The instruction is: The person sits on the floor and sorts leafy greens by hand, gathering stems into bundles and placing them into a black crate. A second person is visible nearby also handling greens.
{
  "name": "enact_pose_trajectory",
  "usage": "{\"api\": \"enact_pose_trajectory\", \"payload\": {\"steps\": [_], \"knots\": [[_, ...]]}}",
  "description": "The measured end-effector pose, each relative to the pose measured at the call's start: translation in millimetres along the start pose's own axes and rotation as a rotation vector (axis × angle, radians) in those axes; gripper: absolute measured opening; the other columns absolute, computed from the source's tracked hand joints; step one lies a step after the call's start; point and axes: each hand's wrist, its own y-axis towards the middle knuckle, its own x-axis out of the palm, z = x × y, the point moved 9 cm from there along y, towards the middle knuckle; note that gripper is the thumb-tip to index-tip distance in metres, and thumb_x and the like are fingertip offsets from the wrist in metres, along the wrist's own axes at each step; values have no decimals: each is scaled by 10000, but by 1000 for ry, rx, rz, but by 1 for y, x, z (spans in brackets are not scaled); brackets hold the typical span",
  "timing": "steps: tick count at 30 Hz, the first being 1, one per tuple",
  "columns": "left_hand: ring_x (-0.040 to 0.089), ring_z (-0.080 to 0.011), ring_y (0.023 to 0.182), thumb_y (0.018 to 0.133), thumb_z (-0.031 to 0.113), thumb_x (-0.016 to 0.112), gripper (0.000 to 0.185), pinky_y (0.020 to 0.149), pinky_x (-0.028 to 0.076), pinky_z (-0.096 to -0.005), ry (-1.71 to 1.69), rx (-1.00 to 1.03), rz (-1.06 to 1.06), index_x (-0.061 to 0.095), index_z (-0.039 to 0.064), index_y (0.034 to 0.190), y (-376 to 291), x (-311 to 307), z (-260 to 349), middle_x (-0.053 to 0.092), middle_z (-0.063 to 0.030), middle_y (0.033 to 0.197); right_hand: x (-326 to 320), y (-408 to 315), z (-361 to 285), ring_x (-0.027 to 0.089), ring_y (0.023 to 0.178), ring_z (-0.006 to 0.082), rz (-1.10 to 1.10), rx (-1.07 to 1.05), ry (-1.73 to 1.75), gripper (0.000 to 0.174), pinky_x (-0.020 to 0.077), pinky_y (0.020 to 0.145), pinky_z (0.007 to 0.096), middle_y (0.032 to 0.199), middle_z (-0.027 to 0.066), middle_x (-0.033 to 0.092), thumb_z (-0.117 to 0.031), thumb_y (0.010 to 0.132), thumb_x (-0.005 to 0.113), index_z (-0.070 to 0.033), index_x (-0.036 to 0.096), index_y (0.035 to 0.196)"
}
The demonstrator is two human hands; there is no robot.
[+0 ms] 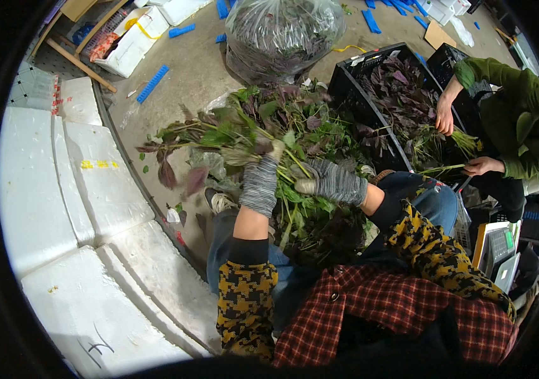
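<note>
My left hand (262, 177), in a grey knitted work glove, is closed around the stems of a bunch of leafy purple-green herbs (222, 135), whose leaves spread to the left. My right hand (328, 180), gloved alike, is closed on the stem ends of the bunch, just right of my left hand; its fingertips are partly hidden. Below and beyond both hands lies a large heap of the same purple and green leafy stems (316, 128), reaching down between my knees. Some leaves of the bunch look blurred.
White foam boxes (108, 175) line the left side. A clear plastic bag full of leaves (283, 38) stands beyond the heap. At right, a black plastic crate (369, 102) holds purple leafy stems, and a co-worker (511, 99) handles stems over it. Blue strips (153, 84) lie on the floor.
</note>
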Motion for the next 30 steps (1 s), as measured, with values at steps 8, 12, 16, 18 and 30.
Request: {"api": "enact_pose_trajectory", "payload": {"steps": [8, 12, 16, 18, 30], "knots": [[554, -228, 895, 853, 367, 453, 462, 749, 493, -368, -427, -87, 211, 430, 31, 1169, -26, -32, 52, 529, -127, 1088, -18, 5, 31, 532, 889, 163, 88, -29, 269, 456, 422, 806, 297, 961, 76, 587, -278, 738, 666, -6, 539, 1081], [560, -256, 892, 856, 413, 444, 485, 741, 506, -404, -598, -17, 282, 428, 44, 1172, -35, -43, 72, 529, -139, 1091, -35, 5, 40, 521, 759, 126, 172, -53, 605, 418, 437, 696, 283, 874, 49, 579, -302, 786, 604, -17, 534, 1083], [536, -283, 952, 865, 404, 418, 439, 776, 484, -447, -644, 41, 326, 445, 84, 1165, -21, -79, 78, 534, -136, 1075, -52, 0, 50, 490, 605, 98, 274, -49, 1095, 377, 417, 530, 267, 810, 29, 571, -292, 815, 558, -56, 521, 1107], [540, -277, 931, 867, 390, 416, 422, 767, 487, -446, -643, 96, 362, 460, 80, 1149, -22, -83, 76, 539, -120, 1068, -52, 4, 65, 437, 510, 118, 318, 52, 1459, 300, 356, 441, 262, 759, 23, 562, -261, 849, 489, -80, 527, 1086], [504, -181, 542, 826, 400, 500, 314, 551, 496, -398, -562, -53, 78, 528, 90, 869, -26, -22, 62, 513, -32, 656, -80, -6, 0, 440, 496, 145, 476, -48, 1459, 256, 358, 423, 276, 713, 51, 524, -225, 862, 432, -71, 510, 1051]]}}
